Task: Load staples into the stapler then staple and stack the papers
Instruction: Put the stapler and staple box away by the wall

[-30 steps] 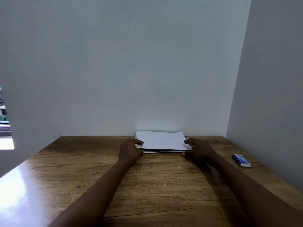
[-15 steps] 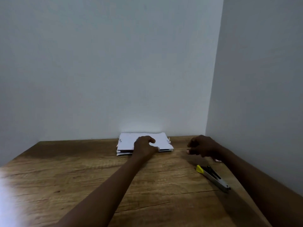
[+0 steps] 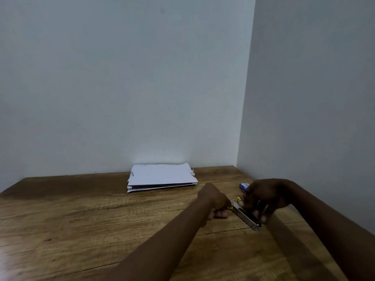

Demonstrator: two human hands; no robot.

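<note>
A silver stapler (image 3: 246, 217) with yellow trim is held low over the wooden desk (image 3: 81, 216) at the right. My left hand (image 3: 215, 201) grips its yellow front end. My right hand (image 3: 263, 197) curls round its rear part from above and hides the top. A stack of white papers (image 3: 162, 177) lies flat against the back wall, untouched by either hand. A small blue staple box (image 3: 244, 186) sits just behind my right hand, partly hidden by it.
Grey walls close the desk at the back and on the right, forming a corner near the staple box. The desk surface stretches left and toward me.
Both hands left the paper stack and moved right and nearer to me. They took hold of the stapler, which lay on the desk half a second ago. The view shifted right.
</note>
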